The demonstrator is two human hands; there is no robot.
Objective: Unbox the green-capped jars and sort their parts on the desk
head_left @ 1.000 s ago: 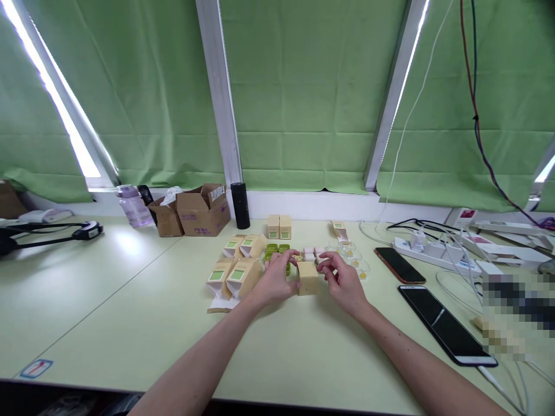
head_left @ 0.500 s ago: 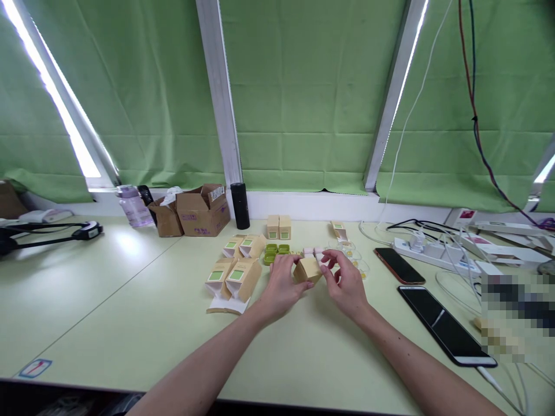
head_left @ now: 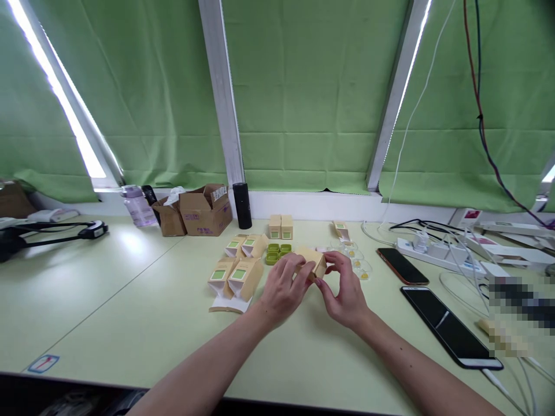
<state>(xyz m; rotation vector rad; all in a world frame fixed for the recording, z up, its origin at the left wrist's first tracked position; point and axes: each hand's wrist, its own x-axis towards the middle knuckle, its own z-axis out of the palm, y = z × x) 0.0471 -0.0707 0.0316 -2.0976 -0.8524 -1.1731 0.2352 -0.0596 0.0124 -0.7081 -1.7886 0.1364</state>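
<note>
A small kraft cardboard box (head_left: 313,258) is held above the table between my two hands. My left hand (head_left: 284,288) grips its near left side, fingers bent over it. On the right, my right hand (head_left: 344,290) pinches the box's edge with thumb and fingers. Behind the box, green square containers (head_left: 273,254) stand in a cluster, and clear round pieces with yellow centres (head_left: 361,268) lie to the right. Left of my hands lie several open kraft boxes with green labels (head_left: 245,276), their white inner flaps showing.
Two closed kraft boxes (head_left: 281,226) stand farther back, and one open box (head_left: 342,231) lies right of them. Brown cartons (head_left: 206,212) and a black cylinder (head_left: 241,206) line the wall. Two phones (head_left: 451,326), cables and a power strip (head_left: 442,254) occupy the right.
The small box has been turned and tilted in my hands and raised slightly. My left fingers have shifted over its near side, and my right thumb has moved to its lower edge.
</note>
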